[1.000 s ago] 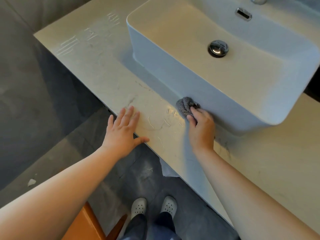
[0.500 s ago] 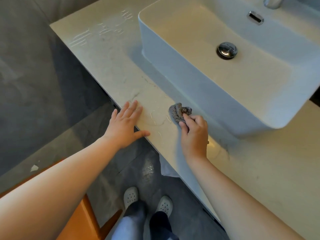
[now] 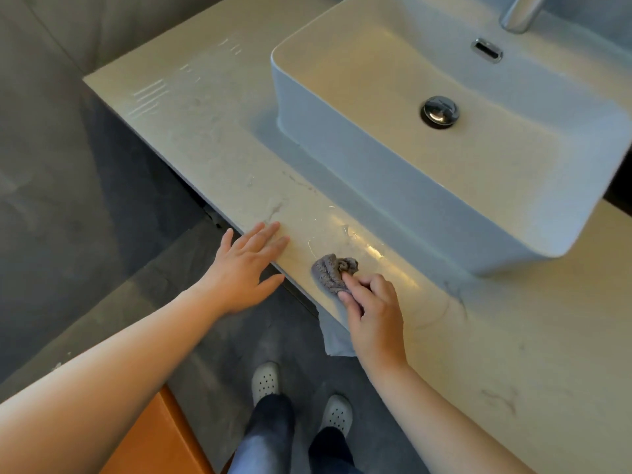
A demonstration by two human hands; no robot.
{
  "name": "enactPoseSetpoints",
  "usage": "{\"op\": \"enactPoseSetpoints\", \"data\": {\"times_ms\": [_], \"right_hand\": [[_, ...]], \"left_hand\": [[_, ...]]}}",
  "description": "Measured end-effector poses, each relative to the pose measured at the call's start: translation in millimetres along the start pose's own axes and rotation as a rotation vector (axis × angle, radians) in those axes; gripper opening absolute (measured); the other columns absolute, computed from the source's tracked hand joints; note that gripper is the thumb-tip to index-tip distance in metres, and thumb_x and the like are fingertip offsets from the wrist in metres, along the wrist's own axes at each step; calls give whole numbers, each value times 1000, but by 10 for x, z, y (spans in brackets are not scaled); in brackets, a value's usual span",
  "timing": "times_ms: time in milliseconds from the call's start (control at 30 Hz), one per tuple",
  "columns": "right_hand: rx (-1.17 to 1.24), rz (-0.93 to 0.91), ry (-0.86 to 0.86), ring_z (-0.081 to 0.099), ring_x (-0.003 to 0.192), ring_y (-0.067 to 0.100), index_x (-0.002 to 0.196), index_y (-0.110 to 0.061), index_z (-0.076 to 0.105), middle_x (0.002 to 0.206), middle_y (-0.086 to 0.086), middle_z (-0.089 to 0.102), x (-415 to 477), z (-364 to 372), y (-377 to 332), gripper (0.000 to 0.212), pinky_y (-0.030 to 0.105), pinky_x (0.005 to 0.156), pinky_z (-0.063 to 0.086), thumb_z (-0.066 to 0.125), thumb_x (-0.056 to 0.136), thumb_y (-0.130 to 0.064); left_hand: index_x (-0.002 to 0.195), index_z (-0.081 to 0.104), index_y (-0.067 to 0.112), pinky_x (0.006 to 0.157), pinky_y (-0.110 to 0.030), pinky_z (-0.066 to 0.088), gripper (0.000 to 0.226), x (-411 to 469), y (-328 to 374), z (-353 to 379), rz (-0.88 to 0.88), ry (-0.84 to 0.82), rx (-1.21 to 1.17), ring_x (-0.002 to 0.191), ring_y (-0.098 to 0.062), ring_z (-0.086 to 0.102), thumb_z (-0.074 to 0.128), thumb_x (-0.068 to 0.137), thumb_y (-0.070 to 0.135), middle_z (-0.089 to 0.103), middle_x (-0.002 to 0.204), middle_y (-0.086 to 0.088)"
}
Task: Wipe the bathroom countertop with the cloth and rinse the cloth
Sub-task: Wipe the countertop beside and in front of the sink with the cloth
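i see my right hand pinching the crumpled grey cloth on the surface near its front edge, before the basin; my left hand rests flat, fingers straight.

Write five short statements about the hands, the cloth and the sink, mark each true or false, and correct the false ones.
1. The right hand holds the bunched grey cloth on the countertop. True.
2. The left hand grips the rim of the sink. False: it rests flat, fingers straight, on the countertop's front edge.
3. The cloth lies inside the sink. False: it sits on the countertop in front of the sink.
4. Wet streaks glint on the countertop near the cloth. True.
5. Water runs from the faucet. False: no stream shows beneath it.
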State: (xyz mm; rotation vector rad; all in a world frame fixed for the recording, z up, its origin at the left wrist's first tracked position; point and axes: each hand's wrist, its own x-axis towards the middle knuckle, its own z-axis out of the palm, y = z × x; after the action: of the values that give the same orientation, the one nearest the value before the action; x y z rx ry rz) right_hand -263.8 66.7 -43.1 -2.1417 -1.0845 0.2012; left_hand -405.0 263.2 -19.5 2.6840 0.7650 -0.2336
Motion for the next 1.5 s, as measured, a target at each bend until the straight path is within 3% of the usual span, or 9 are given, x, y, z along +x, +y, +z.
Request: {"op": "enactPoseSetpoints", "data": {"times_ms": [167, 333, 433, 567, 733, 867, 1167, 1333, 1500], "right_hand": [[-4, -49, -71, 53, 89, 18, 117, -15, 67, 94, -3, 58, -158, -30, -108, 34, 32, 67, 53, 70, 83, -11], [83, 46, -141, 56, 94, 12, 114, -18, 69, 95, -8, 60, -38, -150, -219, 33, 24, 80, 50, 71, 82, -11], [77, 147, 24, 56, 95, 11, 113, -16, 69, 98, -8, 60, 238, -253, -262, 31, 17, 82, 45, 70, 83, -10], [3, 243, 231, 57, 98, 20, 113, -12, 69, 102, 1, 64, 738, -282, -75, 28, 30, 84, 48, 67, 85, -9], [-91, 301, 215, 58, 109, 23, 118, -7, 65, 116, 7, 66, 929, -107, 102, 29, 20, 92, 36, 60, 89, -8], [-28, 308, 241, 55, 114, 21, 121, -9, 63, 122, 6, 63, 917, 22, 27, 31, 22, 96, 36, 59, 90, -9], [-89, 300, 238, 53, 113, 22, 125, -10, 60, 123, 5, 62, 947, 195, -23, 31, 15, 95, 32, 55, 94, -13], [-72, 254, 203, 55, 110, 18, 121, -11, 63, 119, 3, 64, 662, 295, -228, 30, 25, 94, 43, 59, 92, -14], [-62, 183, 158, 53, 108, 11, 118, -9, 65, 114, 2, 65, 308, 390, -465, 29, 10, 95, 36, 58, 92, -21]], "left_hand": [[146, 30, 25, 114, -53, 1, 68, -1, -119, -138, 23, 106, -92, 144, -19, 17, 33, 83, 51, 23, 155, 2], [150, 18, 27, 116, -50, 1, 74, 104, -286, -149, 37, 82, -63, 146, -24, 0, 32, 85, 59, 9, 159, 0], [151, 9, 26, 118, -48, 0, 74, 187, -394, -176, 31, 54, -33, 146, -24, -6, 40, 90, 57, 0, 159, -1], [151, 3, 24, 118, -48, 0, 80, 322, -492, -231, 22, 17, 12, 145, -24, -12, 39, 89, 60, -9, 159, -1], [149, -13, 25, 117, -46, -9, 84, 388, -604, -181, 34, -76, 100, 140, -23, -28, 16, 84, 70, -28, 154, -1], [145, -23, 26, 116, -46, -13, 85, 390, -621, -129, 37, -99, 122, 136, -21, -36, -2, 77, 73, -37, 150, 0], [146, -20, 27, 115, -46, -14, 84, 386, -637, -99, 52, -50, 118, 137, -20, -35, -2, 79, 74, -33, 152, 0], [144, -26, 27, 115, -47, -14, 85, 400, -639, -115, 50, -87, 169, 135, -23, -38, -9, 75, 74, -37, 149, -2], [144, -25, 27, 115, -47, -15, 86, 400, -642, -110, 56, -78, 164, 135, -23, -37, -8, 75, 75, -35, 150, -2]]}}
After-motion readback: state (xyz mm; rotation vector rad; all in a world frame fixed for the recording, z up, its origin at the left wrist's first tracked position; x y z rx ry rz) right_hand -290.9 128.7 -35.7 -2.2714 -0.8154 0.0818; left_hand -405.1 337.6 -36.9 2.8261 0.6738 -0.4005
